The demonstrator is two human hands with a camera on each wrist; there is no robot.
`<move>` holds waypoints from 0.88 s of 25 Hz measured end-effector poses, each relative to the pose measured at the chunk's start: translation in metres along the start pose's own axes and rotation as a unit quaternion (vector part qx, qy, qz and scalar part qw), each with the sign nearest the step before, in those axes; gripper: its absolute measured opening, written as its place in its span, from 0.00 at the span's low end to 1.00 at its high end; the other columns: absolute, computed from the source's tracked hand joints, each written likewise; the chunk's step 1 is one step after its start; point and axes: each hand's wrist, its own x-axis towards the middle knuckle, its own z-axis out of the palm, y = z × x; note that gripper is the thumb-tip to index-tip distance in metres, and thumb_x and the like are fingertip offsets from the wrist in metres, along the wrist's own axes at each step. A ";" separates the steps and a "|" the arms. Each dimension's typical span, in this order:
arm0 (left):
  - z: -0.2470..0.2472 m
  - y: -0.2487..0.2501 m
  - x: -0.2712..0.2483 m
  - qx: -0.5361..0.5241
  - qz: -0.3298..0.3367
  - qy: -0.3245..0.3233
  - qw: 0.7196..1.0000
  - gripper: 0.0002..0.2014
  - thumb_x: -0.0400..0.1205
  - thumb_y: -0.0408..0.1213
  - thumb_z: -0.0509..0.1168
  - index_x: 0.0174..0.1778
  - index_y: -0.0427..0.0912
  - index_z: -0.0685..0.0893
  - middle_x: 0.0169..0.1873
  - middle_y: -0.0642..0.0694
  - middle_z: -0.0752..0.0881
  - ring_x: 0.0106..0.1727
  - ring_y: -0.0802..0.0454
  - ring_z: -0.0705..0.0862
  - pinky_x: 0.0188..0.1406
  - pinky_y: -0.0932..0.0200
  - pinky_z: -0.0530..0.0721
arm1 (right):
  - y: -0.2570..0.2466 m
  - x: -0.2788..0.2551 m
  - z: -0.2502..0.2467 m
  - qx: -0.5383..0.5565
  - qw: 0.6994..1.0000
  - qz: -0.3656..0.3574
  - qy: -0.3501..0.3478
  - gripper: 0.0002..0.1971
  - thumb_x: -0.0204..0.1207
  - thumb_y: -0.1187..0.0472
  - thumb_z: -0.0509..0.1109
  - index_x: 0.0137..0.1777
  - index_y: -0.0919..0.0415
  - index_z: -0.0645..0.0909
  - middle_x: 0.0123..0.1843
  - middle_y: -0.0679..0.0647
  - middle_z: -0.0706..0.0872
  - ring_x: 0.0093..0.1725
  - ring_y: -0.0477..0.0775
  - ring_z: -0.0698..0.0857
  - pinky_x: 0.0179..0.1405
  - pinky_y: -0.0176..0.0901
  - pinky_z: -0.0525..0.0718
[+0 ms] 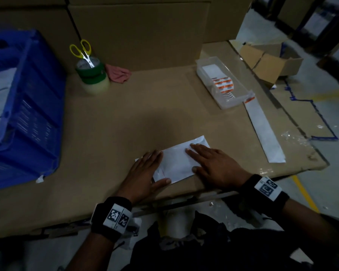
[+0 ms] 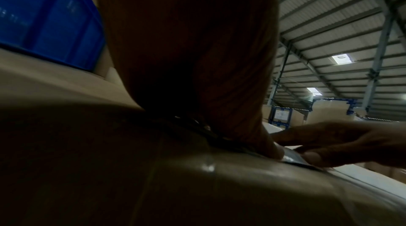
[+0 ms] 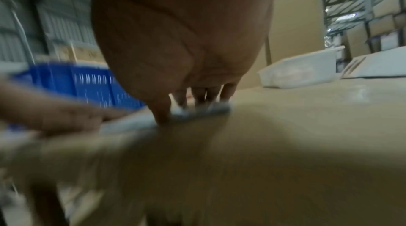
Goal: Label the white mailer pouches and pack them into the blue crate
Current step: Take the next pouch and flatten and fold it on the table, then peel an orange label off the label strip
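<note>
- Two hands flat on white mailer pouch (image 1: 176, 163), near front edge of cardboard-covered table (image 1: 125, 118).
- Left hand (image 1: 145, 171) with straight fingers pressing left end of pouch, thumb along its near edge.
- Right hand (image 1: 213, 163) spread over right end, fingers straight, thumb at near corner.
- Farther right: long white strip (image 1: 264, 133) lying flat, well apart from pouch.
- Beyond strip: clear plastic tray (image 1: 204, 75) holding orange-and-white labels (image 1: 223, 85).
- Far left: blue crate (image 1: 31, 106) with white pouches inside.
- At back: tape rolls (image 1: 93, 77) with yellow scissors (image 1: 82, 51) standing inside, pink cloth (image 1: 117, 73) just beside.
</note>
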 end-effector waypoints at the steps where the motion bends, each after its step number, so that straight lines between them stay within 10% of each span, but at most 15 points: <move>1: 0.001 0.000 0.000 -0.012 -0.006 0.009 1.000 0.55 0.70 0.83 0.44 0.90 0.56 0.46 0.89 0.59 0.46 0.87 0.63 0.41 0.83 0.59 0.40 | 0.009 0.001 -0.011 0.026 1.000 -0.007 0.001 0.33 0.86 0.39 0.49 0.90 0.48 0.61 0.91 0.52 0.61 0.88 0.55 0.65 0.81 0.53 0.70; 9: -0.028 0.028 0.013 -0.146 -0.034 0.116 0.982 0.30 0.81 0.62 0.69 0.80 0.61 0.74 0.78 0.68 0.70 0.76 0.70 0.68 0.75 0.67 0.65 | 0.117 0.026 -0.114 0.093 0.977 0.126 0.147 0.16 0.85 0.51 0.71 0.70 0.50 0.85 0.63 0.49 0.89 0.57 0.48 0.86 0.51 0.41 0.78; 14: -0.026 0.070 0.027 -0.184 -0.039 0.109 0.976 0.14 0.81 0.54 0.73 0.61 0.62 0.84 0.55 0.63 0.86 0.56 0.69 0.83 0.55 0.70 0.80 | 0.176 0.070 -0.147 0.024 0.966 0.189 0.176 0.16 0.84 0.51 0.70 0.68 0.54 0.86 0.62 0.57 0.89 0.61 0.62 0.87 0.56 0.55 0.86; 22: -0.021 0.079 0.042 -0.199 -0.101 0.079 0.972 0.10 0.78 0.47 0.78 0.51 0.57 0.84 0.37 0.53 0.84 0.40 0.60 0.83 0.46 0.56 0.81 | 0.220 0.043 -0.143 -0.010 0.914 0.397 0.090 0.21 0.82 0.46 0.72 0.63 0.63 0.80 0.62 0.67 0.86 0.61 0.69 0.87 0.57 0.58 0.83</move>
